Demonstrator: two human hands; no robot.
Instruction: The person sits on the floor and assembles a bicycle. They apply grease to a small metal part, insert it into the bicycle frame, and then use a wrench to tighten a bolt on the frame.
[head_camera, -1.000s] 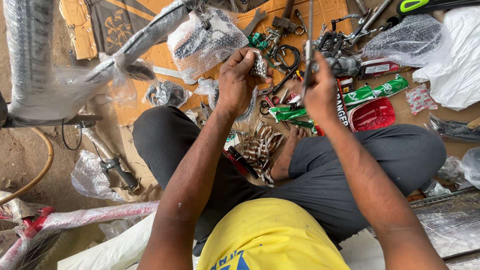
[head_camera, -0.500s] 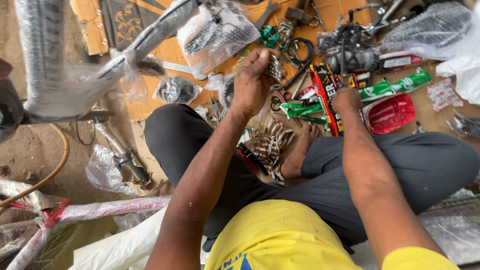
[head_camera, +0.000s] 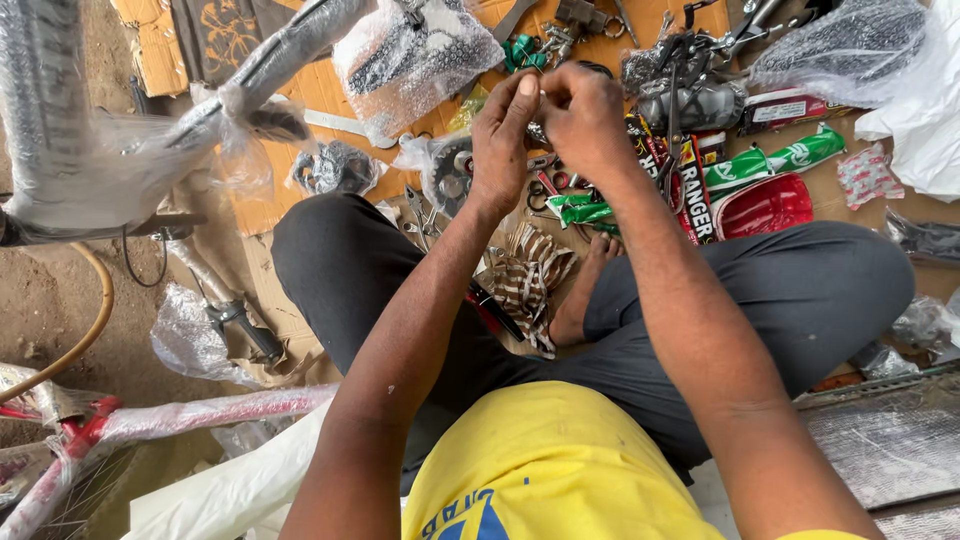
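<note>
Floor workspace: flattened cardboard (head_camera: 330, 95) on bare dirt, strewn with bicycle parts, many in clear plastic. The person sits cross-legged in grey trousers and a yellow shirt, seen from above.

Change since the earlier frames: a second ago the hands were apart, left holding a small metal part, right holding a thin rod-like piece upright. Half a second ago the right hand had dropped to the red-and-black box (head_camera: 692, 190) among the packets. Now it is back up and both hands meet in front of the chest, over the parts pile.

Left hand (head_camera: 503, 140): fingers curled, thumb and forefinger pinched on a small metal part (head_camera: 537, 132), mostly hidden. Right hand (head_camera: 583, 118): closed, fingertips pressed to the same spot from the other side. Whether it grips the part itself or a second small piece, I cannot tell; the fingers cover it.

Reading: the right hand seems to have fetched or swapped something at the box, and the two hands are now fitting or turning small pieces together. Fine work, in the air, not resting on anything.

Nearby: sprocket (head_camera: 452, 180) in plastic just left of the left wrist; green packets (head_camera: 765, 165) and red reflector (head_camera: 765, 205) to the right; wrapped frame tube (head_camera: 270, 75) upper left; striped cloth (head_camera: 530, 275) on the lap.
</note>
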